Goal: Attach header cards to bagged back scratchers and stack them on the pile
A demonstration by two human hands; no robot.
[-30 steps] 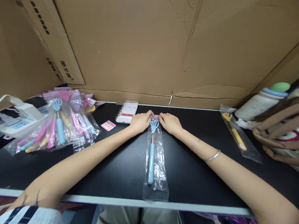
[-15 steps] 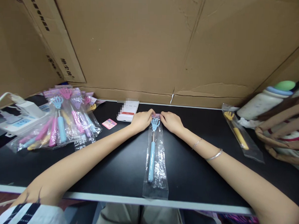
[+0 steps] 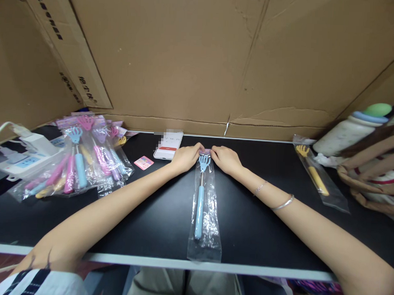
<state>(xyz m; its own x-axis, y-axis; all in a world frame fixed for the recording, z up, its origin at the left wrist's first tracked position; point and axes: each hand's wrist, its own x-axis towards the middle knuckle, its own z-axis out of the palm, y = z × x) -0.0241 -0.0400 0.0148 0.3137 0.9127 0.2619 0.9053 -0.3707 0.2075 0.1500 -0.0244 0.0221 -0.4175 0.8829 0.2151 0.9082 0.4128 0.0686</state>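
A blue back scratcher (image 3: 200, 208) lies inside a clear plastic bag (image 3: 211, 235) in front of me, its claw end pointing away. At the bag's far end is a pinkish-purple strip (image 3: 205, 151). My left hand (image 3: 188, 157) is closed on the left corner of that end, fingers curled. On the opposite corner, my right hand (image 3: 226, 160) is closed in the same way, its fingertips partly hidden. The bag's near end reaches almost to the table's front edge.
Several bagged back scratchers (image 3: 75, 159) are piled at left beside a power strip (image 3: 23, 164). A phone (image 3: 168, 146) and a pink card (image 3: 143, 162) lie left of centre. At right are a bagged yellow back scratcher (image 3: 318, 181), a bottle (image 3: 346, 134) and a brown-handled bag (image 3: 367, 172). Cardboard (image 3: 188, 56) walls the back.
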